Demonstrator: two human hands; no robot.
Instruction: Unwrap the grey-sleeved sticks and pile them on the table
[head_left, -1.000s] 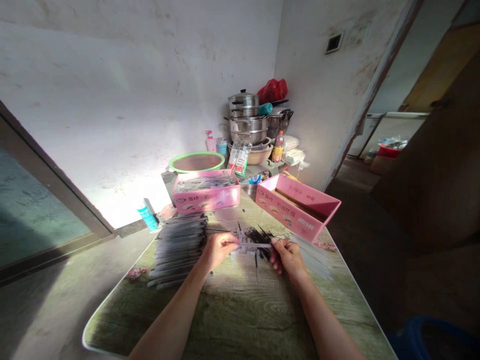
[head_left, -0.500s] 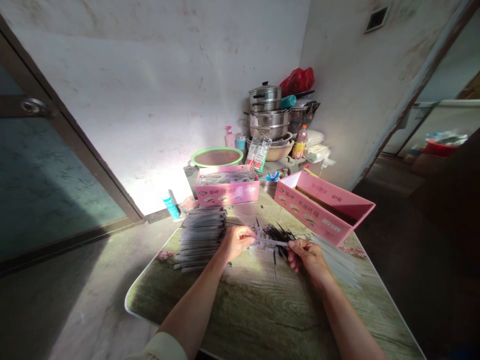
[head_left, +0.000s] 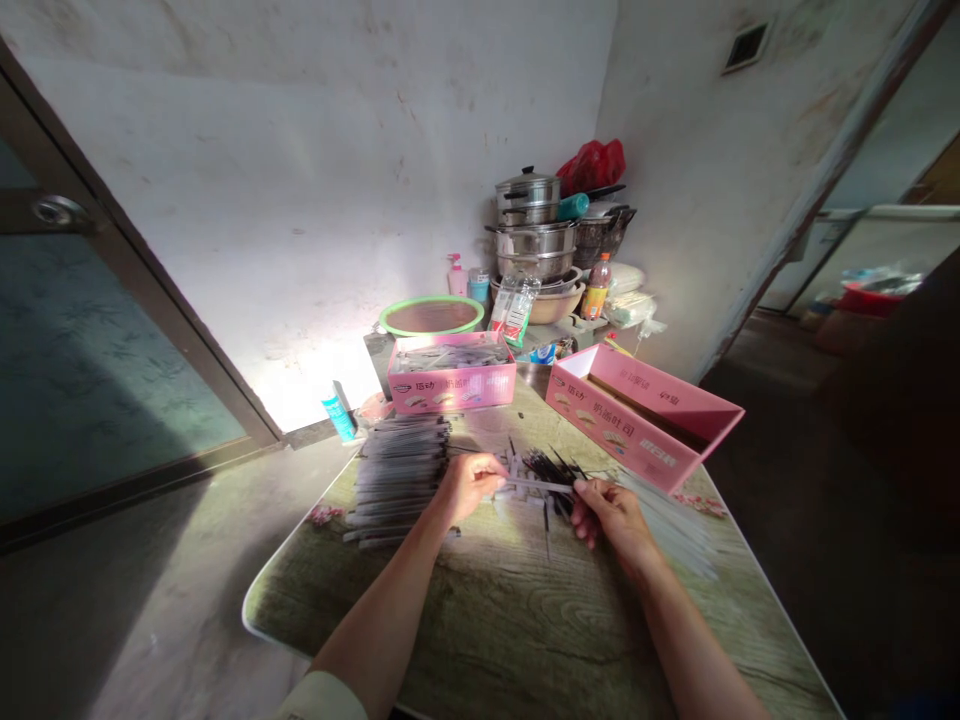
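Above the middle of a green wood-patterned table (head_left: 525, 630), my left hand (head_left: 466, 484) and my right hand (head_left: 609, 510) are both closed on the two ends of one thin clear sleeve (head_left: 538, 486) held level between them. Under it lies a loose heap of thin black sticks (head_left: 553, 468). Left of my left hand sits a neat stack of filled clear sleeves (head_left: 397, 468). To the right of my right hand lies a fan of empty clear sleeves (head_left: 667, 520).
Two open pink cardboard boxes stand at the table's far side, one (head_left: 452, 384) holding sleeves, the other (head_left: 637, 420) tilted at the right. Behind them are a green-rimmed basin (head_left: 431, 315), stacked metal pots (head_left: 531, 235), bottles and a red bag. A dark door stands left.
The view has swung to the left since a second ago. Both hands keep hold of the sleeve between them and have barely moved over the table.
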